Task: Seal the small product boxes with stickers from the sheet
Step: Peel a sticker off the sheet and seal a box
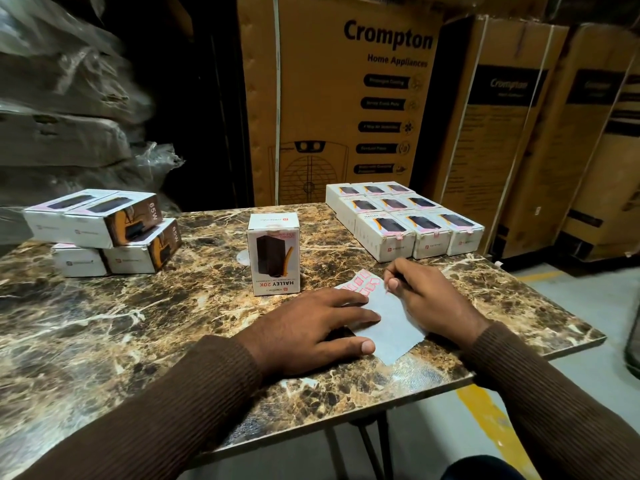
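On the marble table [145, 317], left hand [311, 327] presses flat the sticker sheet [388, 317] while right hand [420, 292] pinches a sticker loose, next carrying it to the upright box [274, 254] just beyond.

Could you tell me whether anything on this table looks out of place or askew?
Only mildly: the left stack of boxes sits crooked, its top pair twisted against the bottom pair, unlike the tidy grid of boxes on the right.

Both arms wear dark brown ribbed knit sleeves [194, 386].
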A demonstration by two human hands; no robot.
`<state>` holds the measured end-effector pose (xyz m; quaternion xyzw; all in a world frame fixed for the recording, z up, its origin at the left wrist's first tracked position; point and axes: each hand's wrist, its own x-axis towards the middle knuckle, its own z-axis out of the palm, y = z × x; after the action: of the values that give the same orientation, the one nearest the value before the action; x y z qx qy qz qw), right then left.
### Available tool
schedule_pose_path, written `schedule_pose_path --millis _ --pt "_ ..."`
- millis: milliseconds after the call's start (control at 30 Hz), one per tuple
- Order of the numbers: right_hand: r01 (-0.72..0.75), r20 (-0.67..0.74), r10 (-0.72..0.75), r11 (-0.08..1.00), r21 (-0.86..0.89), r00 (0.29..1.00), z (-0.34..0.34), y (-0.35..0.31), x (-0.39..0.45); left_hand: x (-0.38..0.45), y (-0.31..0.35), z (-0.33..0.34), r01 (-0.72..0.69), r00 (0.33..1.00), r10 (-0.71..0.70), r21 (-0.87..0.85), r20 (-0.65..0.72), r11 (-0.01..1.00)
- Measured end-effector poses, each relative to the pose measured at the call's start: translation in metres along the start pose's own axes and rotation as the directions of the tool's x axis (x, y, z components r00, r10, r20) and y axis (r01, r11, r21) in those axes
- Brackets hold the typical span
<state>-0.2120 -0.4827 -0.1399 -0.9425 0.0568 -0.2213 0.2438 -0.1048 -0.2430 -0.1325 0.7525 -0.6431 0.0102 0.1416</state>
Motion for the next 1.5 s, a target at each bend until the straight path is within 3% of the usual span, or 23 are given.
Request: schedule_pose_path --millis 167,267,433,533,633,733,833,900,1000,1067,1133,1300,1500 --pt "-0.045 -0.079 0.053 0.994 0.097 0.995 -0.002 -0.001 -0.004 0.0 0.0 0.0 -0.012 1.0 0.012 0.009 -0.009 1.0" --pt "0.011 -0.116 -0.001 0.996 0.086 0.993 -0.004 -0.004 -0.005 0.0 0.0 0.0 -0.02 1.0 0.021 0.026 -0.013 0.999" --pt "0.136 0.048 -0.14 0.988 0.074 0.989 -0.001 -0.011 -0.009 -0.001 0.001 0.001 -0.042 0.999 0.043 0.051 -0.026 0.998" --pt "0.118 0.041 -0.118 0.993 0.019 0.992 0.0 -0.011 -0.008 -0.001 0.003 0.0 -0.026 0.999 0.028 0.052 -0.041 0.998" --pt "0.074 0.02 -0.076 0.995 0.072 0.997 -0.003 -0.012 -0.008 -0.002 0.003 -0.001 0.011 0.999 -0.007 0.081 -0.047 0.997" --pt "0.087 0.026 -0.09 0.992 0.086 0.996 -0.004 -0.014 -0.01 -0.002 0.0 -0.004 -0.028 0.99 0.043 0.114 -0.133 0.993" --pt "0.097 -0.008 -0.097 0.993 0.068 0.995 -0.007 -0.017 -0.006 -0.004 -0.009 -0.017 -0.076 0.941 0.121 0.151 -0.315 0.986" --pt "0.118 -0.049 -0.115 0.991 0.061 0.992 -0.01 -0.025 -0.002 -0.007 -0.019 -0.027 -0.065 0.857 0.146 0.178 -0.494 0.982" --pt "0.181 -0.115 -0.172 0.981 0.066 0.978 -0.012 -0.052 0.009 -0.016 -0.038 -0.044 0.079 0.686 0.009 0.086 -0.727 0.993" --pt "0.25 -0.136 -0.241 0.967 0.056 0.961 -0.008 -0.075 0.021 -0.024 -0.052 -0.052 0.181 0.604 -0.102 0.011 -0.791 0.983" --pt "0.316 -0.138 -0.311 0.949 0.012 0.94 -0.003 -0.098 0.037 -0.031 -0.064 -0.054 0.221 0.585 -0.19 -0.07 -0.789 0.973" --pt "0.387 -0.189 -0.4 0.917 -0.1 0.897 0.013 -0.136 0.075 -0.029 -0.078 -0.049 0.238 0.635 -0.268 -0.147 -0.724 0.96" --pt "0.335 -0.185 -0.369 0.923 -0.191 0.911 0.037 -0.142 0.091 -0.024 -0.078 -0.047 0.201 0.59 -0.304 -0.229 -0.748 0.952"
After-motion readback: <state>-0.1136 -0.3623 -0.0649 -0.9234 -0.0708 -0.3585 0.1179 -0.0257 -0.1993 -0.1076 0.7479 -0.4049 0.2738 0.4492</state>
